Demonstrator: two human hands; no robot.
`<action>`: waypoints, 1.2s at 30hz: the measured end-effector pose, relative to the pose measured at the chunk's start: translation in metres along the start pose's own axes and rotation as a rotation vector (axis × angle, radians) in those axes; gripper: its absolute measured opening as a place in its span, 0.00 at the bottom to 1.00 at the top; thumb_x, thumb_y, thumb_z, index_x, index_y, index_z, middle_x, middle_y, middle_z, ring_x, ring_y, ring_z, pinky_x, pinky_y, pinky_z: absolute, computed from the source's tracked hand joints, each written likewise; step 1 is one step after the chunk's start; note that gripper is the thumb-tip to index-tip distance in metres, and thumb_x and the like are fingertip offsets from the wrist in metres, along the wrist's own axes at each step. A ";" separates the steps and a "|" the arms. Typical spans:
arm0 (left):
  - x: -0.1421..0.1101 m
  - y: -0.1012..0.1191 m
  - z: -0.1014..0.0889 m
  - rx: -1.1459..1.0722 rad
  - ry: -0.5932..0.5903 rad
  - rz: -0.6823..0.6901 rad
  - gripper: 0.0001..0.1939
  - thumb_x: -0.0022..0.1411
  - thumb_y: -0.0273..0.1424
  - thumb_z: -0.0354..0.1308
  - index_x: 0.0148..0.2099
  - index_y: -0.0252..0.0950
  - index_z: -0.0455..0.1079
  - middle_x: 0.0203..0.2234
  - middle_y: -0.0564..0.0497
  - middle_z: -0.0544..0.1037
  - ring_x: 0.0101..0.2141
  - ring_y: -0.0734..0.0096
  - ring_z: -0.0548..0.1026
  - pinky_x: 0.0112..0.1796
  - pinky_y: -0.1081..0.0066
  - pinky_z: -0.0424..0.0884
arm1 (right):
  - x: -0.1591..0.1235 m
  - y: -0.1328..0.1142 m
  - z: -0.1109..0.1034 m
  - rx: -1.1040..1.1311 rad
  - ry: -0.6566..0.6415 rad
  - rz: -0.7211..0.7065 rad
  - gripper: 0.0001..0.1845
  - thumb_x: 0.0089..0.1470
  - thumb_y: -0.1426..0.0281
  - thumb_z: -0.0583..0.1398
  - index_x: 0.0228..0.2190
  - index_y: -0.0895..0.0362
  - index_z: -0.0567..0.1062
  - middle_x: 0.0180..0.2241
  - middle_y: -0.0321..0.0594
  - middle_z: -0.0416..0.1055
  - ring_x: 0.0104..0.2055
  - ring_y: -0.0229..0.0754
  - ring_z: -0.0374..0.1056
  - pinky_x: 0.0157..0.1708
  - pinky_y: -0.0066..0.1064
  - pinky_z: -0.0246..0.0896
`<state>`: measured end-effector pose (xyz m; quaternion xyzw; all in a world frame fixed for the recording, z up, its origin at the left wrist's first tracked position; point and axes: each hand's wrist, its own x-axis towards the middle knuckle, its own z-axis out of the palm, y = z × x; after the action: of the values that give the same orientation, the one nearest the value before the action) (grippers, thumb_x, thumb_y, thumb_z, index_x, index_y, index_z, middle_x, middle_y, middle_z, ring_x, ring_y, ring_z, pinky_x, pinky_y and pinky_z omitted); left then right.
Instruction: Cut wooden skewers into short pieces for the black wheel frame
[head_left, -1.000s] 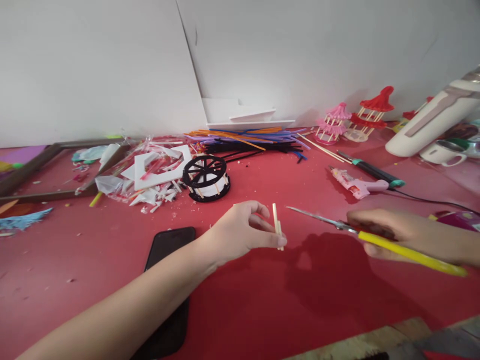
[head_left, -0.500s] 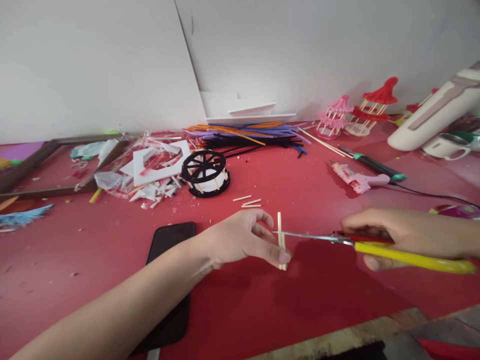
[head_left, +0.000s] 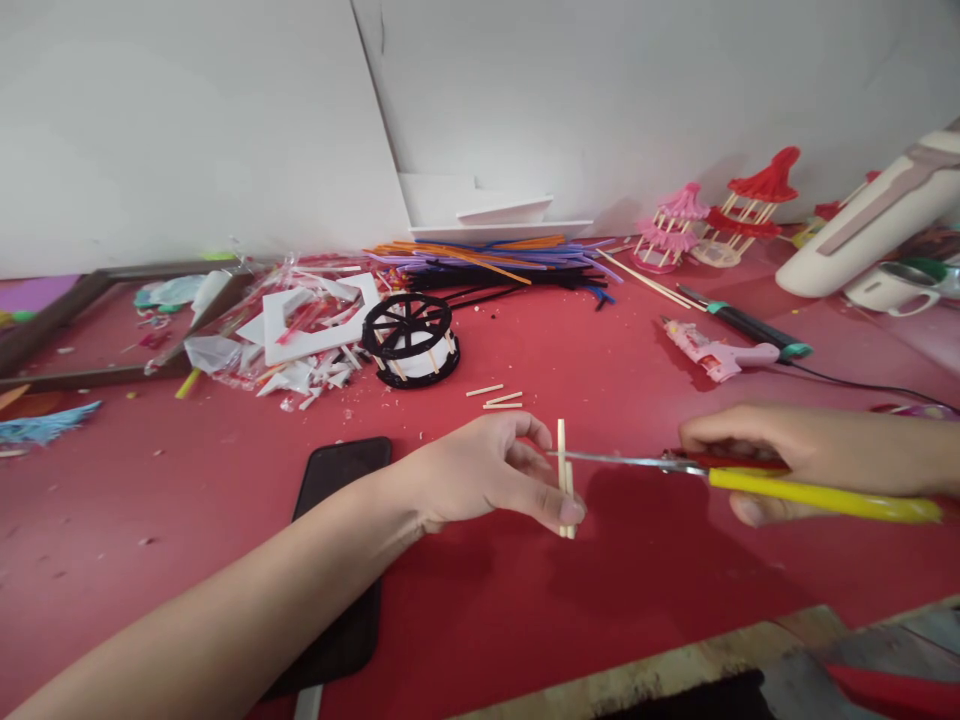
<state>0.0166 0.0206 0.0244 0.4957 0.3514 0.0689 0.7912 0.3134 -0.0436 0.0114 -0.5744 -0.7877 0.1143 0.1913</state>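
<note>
My left hand [head_left: 510, 475] pinches two thin wooden sticks [head_left: 562, 470] upright between thumb and fingers, one standing taller than the other. My right hand [head_left: 772, 460] grips a pair of scissors [head_left: 817, 495] with yellow handles, and their blades lie across the taller stick, just above the top of the shorter one. Beyond my left hand, several short cut sticks [head_left: 502, 402] rest on the red table [head_left: 480, 620]. Farther back stands a round black frame [head_left: 409, 340] with spokes on top and short stick posts around its side.
A black phone [head_left: 341, 470] lies under my left forearm. Pipe cleaners [head_left: 495, 262] and white scraps [head_left: 322, 320] are piled behind. On the right are a pink glue gun [head_left: 716, 350], a dark tool with a cord [head_left: 757, 328], small pavilions [head_left: 754, 205], a mug [head_left: 892, 290] and a leaning flask [head_left: 862, 220].
The scissors have moved left from beside the sticks to lie across the taller one. My left hand has shifted slightly right and down, revealing the short sticks on the table.
</note>
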 end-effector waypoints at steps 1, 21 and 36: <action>0.001 0.000 -0.001 -0.017 0.038 0.016 0.22 0.43 0.28 0.72 0.36 0.34 0.63 0.27 0.48 0.80 0.28 0.70 0.78 0.33 0.71 0.69 | 0.001 0.001 0.004 -0.004 0.010 -0.003 0.19 0.51 0.49 0.58 0.25 0.52 0.70 0.21 0.35 0.66 0.22 0.38 0.64 0.21 0.30 0.59; 0.004 0.002 0.004 -0.439 0.286 0.208 0.13 0.44 0.27 0.73 0.30 0.33 0.72 0.26 0.55 0.77 0.27 0.81 0.76 0.33 0.79 0.72 | 0.030 -0.070 0.029 0.026 0.275 -0.414 0.10 0.56 0.73 0.60 0.42 0.56 0.73 0.37 0.40 0.77 0.40 0.39 0.73 0.44 0.31 0.69; 0.009 -0.003 0.003 -0.404 0.209 0.228 0.11 0.48 0.26 0.70 0.34 0.32 0.74 0.28 0.52 0.79 0.32 0.74 0.77 0.42 0.70 0.71 | 0.044 -0.078 0.046 0.182 0.387 -0.373 0.05 0.57 0.74 0.60 0.35 0.51 0.74 0.32 0.36 0.78 0.34 0.37 0.75 0.37 0.28 0.70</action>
<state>0.0242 0.0213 0.0178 0.3542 0.3523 0.2773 0.8207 0.2148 -0.0247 0.0081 -0.4110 -0.8152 0.0357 0.4065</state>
